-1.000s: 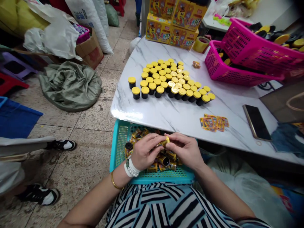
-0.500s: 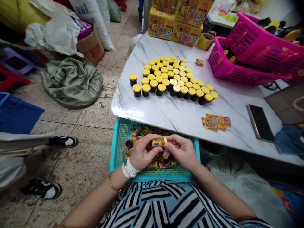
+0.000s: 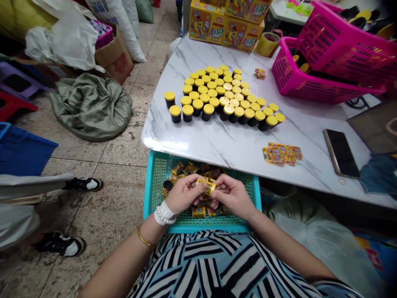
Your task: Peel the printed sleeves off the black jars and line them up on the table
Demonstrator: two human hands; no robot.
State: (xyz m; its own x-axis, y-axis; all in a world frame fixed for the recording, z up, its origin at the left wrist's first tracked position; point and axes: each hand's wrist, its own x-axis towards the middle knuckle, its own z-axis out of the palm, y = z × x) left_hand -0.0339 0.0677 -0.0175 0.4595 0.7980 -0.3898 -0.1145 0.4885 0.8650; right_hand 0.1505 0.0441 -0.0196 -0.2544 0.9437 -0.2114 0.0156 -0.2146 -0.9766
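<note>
Above the basket, my left hand (image 3: 185, 193) and my right hand (image 3: 233, 196) pinch a small cup with a yellow printed label (image 3: 206, 186) from its two sides. It is tilted, and the fingers cover part of it. Beneath them is a turquoise basket (image 3: 150, 186) with several wrapped yellow pieces (image 3: 198, 212). A dark-topped cup (image 3: 168, 186) stands in it beside my left hand. On the table, a group of black cups with yellow lids (image 3: 208, 111) stands upright. Flat yellow printed labels (image 3: 279, 154) lie in a small overlapping pile nearer the right.
The white marbled table (image 3: 198, 138) overhangs the basket's far side. Stacked yellow boxes (image 3: 206, 25), a tape roll (image 3: 267, 44) and pink baskets (image 3: 322, 89) stand at its back. A phone (image 3: 341, 153) lies on the right. Another person's shoes (image 3: 62, 244) are on the floor at left.
The small cup has turned in my fingers, its label now slanting down to the right. My left hand has tipped over it. The whole view has shifted slightly.
</note>
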